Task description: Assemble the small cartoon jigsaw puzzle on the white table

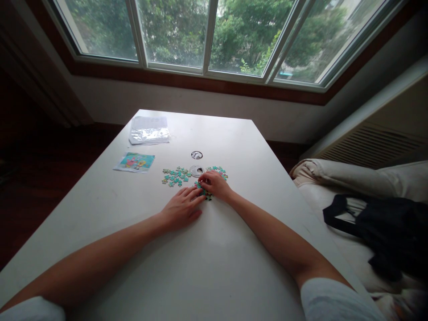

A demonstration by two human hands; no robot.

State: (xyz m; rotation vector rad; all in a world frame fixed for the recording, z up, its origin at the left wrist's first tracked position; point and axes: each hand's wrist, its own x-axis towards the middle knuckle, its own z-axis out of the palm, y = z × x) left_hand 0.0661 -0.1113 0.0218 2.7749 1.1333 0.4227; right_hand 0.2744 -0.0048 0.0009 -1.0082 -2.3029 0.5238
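Observation:
Small green and multicoloured jigsaw puzzle pieces lie loose on the white table in a left pile, with more puzzle pieces at the right. My left hand rests flat with fingers stretched out, their tips at a middle cluster of pieces. Over that same cluster, my right hand has its fingers bent and drawn together; whatever is between the fingertips is too small to make out. Just beyond my right fingers sits a round tin part, and a round lid-like disc lies farther back.
A colourful picture sheet lies at the table's left side, with a clear plastic bag and paper behind it. The white table stands before a window. To the right, a dark bag lies on a pale sofa.

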